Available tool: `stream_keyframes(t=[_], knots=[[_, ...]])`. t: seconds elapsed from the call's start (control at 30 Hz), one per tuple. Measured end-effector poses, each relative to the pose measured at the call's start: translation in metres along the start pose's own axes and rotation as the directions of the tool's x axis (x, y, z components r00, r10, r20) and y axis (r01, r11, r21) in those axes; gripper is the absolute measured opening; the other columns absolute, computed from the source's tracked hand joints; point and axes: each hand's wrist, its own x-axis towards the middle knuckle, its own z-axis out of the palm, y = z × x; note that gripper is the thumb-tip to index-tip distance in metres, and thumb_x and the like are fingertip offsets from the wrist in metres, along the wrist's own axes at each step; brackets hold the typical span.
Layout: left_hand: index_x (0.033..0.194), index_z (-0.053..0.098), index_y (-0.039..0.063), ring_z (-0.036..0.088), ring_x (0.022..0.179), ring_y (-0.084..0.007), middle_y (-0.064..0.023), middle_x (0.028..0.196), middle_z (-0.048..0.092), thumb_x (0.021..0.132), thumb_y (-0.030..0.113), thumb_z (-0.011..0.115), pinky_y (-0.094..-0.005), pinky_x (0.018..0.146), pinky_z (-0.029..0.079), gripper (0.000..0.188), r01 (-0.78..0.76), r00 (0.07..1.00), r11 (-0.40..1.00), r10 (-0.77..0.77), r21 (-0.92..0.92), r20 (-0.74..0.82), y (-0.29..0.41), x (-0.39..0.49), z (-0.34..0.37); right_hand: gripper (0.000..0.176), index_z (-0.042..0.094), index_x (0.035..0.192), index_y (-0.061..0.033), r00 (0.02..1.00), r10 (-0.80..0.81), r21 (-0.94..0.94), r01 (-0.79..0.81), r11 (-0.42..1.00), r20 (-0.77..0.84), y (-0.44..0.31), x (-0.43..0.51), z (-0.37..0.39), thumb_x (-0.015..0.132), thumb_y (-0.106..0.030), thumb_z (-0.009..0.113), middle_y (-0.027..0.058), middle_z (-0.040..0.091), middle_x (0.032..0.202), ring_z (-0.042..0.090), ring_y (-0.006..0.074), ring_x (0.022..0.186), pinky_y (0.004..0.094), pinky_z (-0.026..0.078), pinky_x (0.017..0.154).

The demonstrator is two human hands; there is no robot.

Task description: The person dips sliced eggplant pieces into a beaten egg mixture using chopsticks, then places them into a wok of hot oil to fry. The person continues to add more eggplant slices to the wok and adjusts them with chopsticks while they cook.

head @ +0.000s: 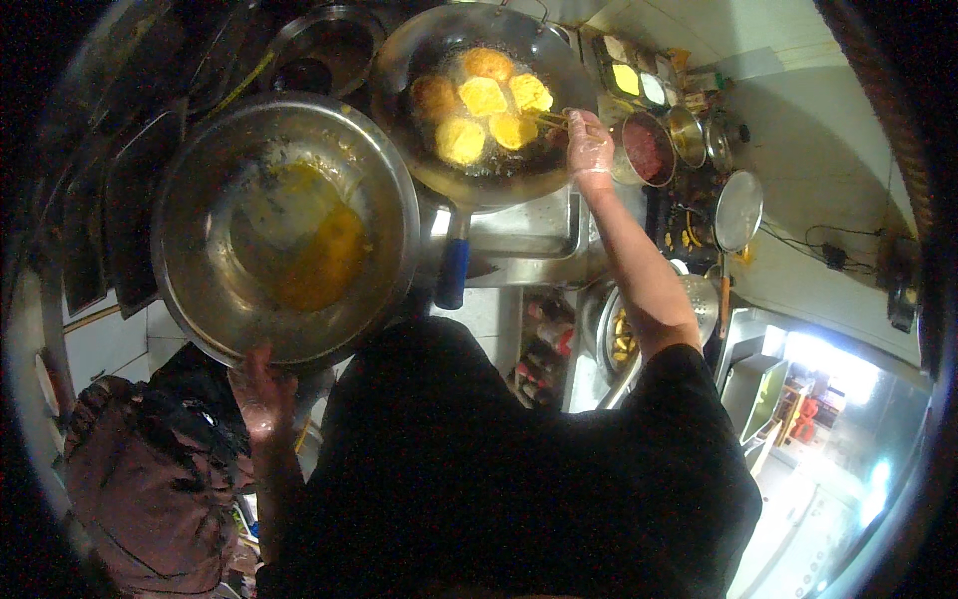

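Observation:
My right hand (pixel 590 148), in a thin clear glove, grips a pair of chopsticks (pixel 550 117) at the right side of a large wok (pixel 397 142). Their tips touch or hang just over the yellow fried pieces (pixel 516 130) in the dark oil. Some pieces are pale yellow, others browner. Towards me points the wok's blue handle (pixel 452 273). To the left stands a wide steel bowl (pixel 176 224) with a smear of yellow-brown batter (pixel 322 262) inside. My left hand (pixel 262 385) is at the bowl's near rim; whether its fingers grip the rim is unclear.
Right of the wok are a tray of seasoning containers (pixel 627 78), a pot of pinkish food (pixel 648 150) and a round strainer (pixel 739 211). A perforated steel colander (pixel 700 303) lies beyond my right forearm. Dark pans (pixel 325 49) stand behind the bowl. A brown garment (pixel 150 487) shows lower left.

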Motion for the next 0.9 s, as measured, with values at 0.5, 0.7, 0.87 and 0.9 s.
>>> stream_keyframes(t=[0.5,0.7,0.87,0.9], knots=[[0.134,0.048,0.008,0.056,0.105,-0.0310,-0.0142,0.117,0.054,0.069,0.013,0.067,-0.0432,0.090,0.049,0.068,-0.191,0.975,0.959,0.161,-0.210,-0.155,0.005,0.008,0.004,0.011,0.065,0.097,-0.0039,0.890,-0.379,-0.344,0.449,0.825,0.253,-0.017,-0.063,0.044,0.088,-0.006,0.061,0.0208,0.065,0.091,0.064,0.0408,0.084,0.0467,0.054,0.075],[0.129,0.054,0.007,0.054,0.108,-0.0346,-0.0170,0.119,0.051,0.064,0.008,0.069,-0.0459,0.090,0.048,0.066,-0.071,0.991,0.986,0.053,-0.151,-0.120,-0.011,0.005,0.013,0.006,0.065,0.090,-0.0044,0.878,-0.413,-0.383,0.477,0.791,0.243,-0.017,-0.035,0.040,0.091,-0.008,0.060,0.0204,0.063,0.088,0.062,0.0402,0.084,0.0481,0.053,0.073],[0.130,0.054,0.006,0.053,0.109,-0.0346,-0.0180,0.119,0.048,0.061,0.004,0.070,-0.0474,0.092,0.047,0.071,0.045,0.998,0.950,-0.055,-0.309,-0.024,-0.005,0.005,0.011,0.035,0.066,0.080,-0.0006,0.959,-0.280,-0.329,0.252,0.910,-0.040,-0.008,0.004,0.027,0.101,-0.026,0.054,0.0206,0.067,0.081,0.064,0.0398,0.076,0.0454,0.050,0.068],[0.130,0.054,0.006,0.053,0.109,-0.0343,-0.0180,0.119,0.047,0.061,0.002,0.070,-0.0472,0.092,0.047,0.071,-0.010,0.999,0.964,-0.005,-0.264,-0.054,-0.003,0.006,0.009,0.041,0.067,0.079,0.0000,0.965,-0.256,-0.340,0.224,0.913,-0.049,-0.005,0.015,0.019,0.102,-0.030,0.052,0.0213,0.068,0.080,0.064,0.0403,0.074,0.0454,0.049,0.067]])
